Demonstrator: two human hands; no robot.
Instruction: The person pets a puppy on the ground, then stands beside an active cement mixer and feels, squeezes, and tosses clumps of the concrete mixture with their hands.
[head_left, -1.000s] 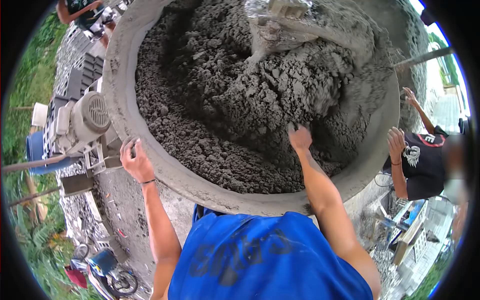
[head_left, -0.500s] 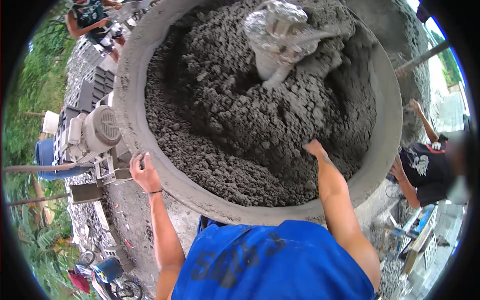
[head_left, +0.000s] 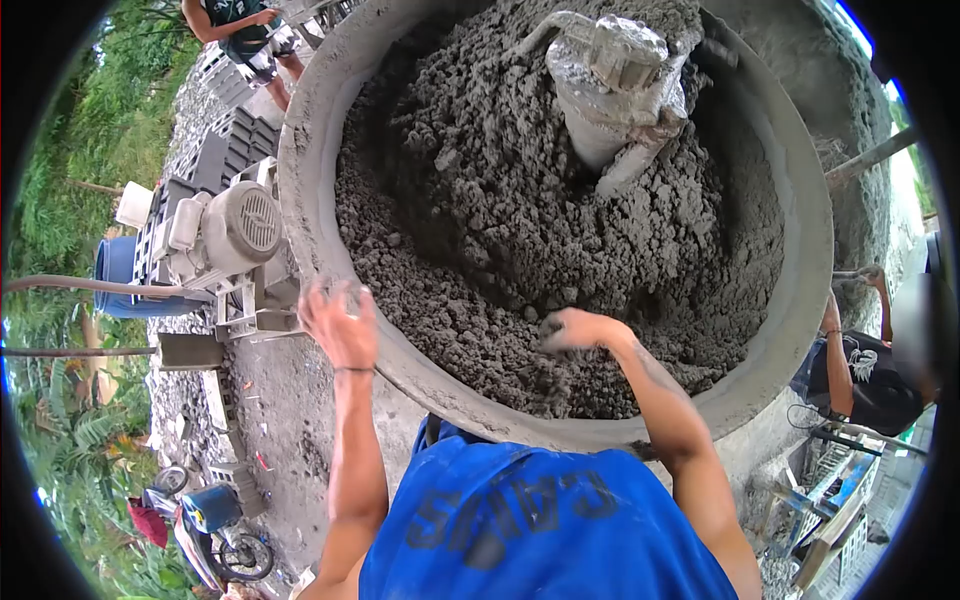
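Note:
A large round mixer pan (head_left: 315, 190) holds a heap of grey, crumbly concrete mix (head_left: 520, 230). My left hand (head_left: 340, 322) is at the pan's near-left rim, its fingers apart and partly smeared by motion. No object shows in it. My right hand (head_left: 582, 330) reaches over the rim, low over the mix near the front of the pan. Its fingers point left and down and are blurred, so I cannot make out whether they hold any mix. A mortar-caked central mixing head (head_left: 620, 90) with arms rises from the heap.
An electric motor (head_left: 245, 228) stands left of the pan, near a blue barrel (head_left: 115, 275) and stacked blocks (head_left: 235, 150). One person (head_left: 245, 35) stands at the far left. Another person (head_left: 875, 375) is at the right, with a hand near the rim. A motorcycle (head_left: 215, 545) is lower left.
My right hand has moved left and nearer to me across the mix. My left hand's fingers have spread at the rim. The mixing head has turned, and the view has shifted.

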